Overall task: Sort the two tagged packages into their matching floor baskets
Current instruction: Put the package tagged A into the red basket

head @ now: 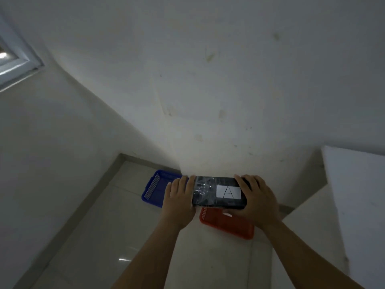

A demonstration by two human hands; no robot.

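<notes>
A flat black package (210,195) wrapped in shiny plastic carries a white tag with the letter A. I hold it level in the air between both hands. My left hand (179,198) presses its left end and my right hand (255,200) wraps its right end. Below it on the floor lie two shallow baskets: a blue basket (155,189) at the left by the wall and a red basket (229,225) under my right hand. Both baskets are partly hidden by my hands and the package. No second package is in view.
White walls meet in a corner just behind the baskets. A pale tiled floor (125,236) stretches toward me. A white slab or ledge (358,205) stands at the right. A window frame (18,59) shows at the upper left.
</notes>
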